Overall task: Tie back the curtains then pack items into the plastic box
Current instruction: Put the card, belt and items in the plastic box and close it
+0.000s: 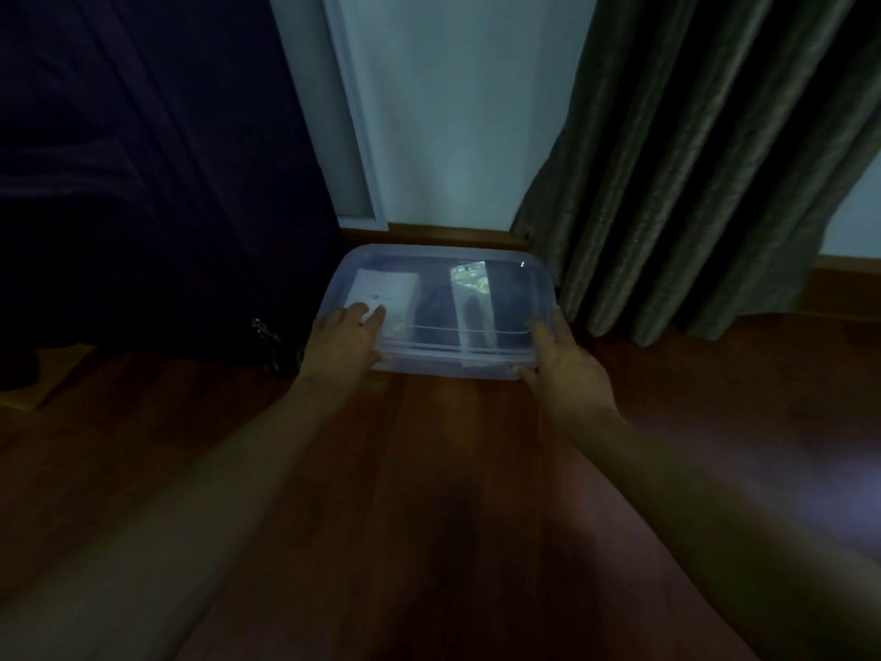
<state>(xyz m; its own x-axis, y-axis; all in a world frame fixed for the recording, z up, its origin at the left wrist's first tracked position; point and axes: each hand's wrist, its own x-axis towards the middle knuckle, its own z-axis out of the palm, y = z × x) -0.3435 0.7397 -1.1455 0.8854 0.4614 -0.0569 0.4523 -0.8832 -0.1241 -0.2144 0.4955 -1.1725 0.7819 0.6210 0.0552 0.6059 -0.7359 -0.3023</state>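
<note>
One plastic box [431,252] | long axis left-right | left hand [345,338], right hand [567,369] touching

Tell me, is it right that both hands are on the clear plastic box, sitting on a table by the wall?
Not a table: the head view shows the plastic box on the wooden floor by the wall, with the left hand and right hand both on it.

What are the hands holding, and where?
The plastic box, at its near corners: left hand lies flat on the lid at the near-left corner, right hand brackets the near-right corner, thumb on the front wall. Whether it grips is unclear.
</note>
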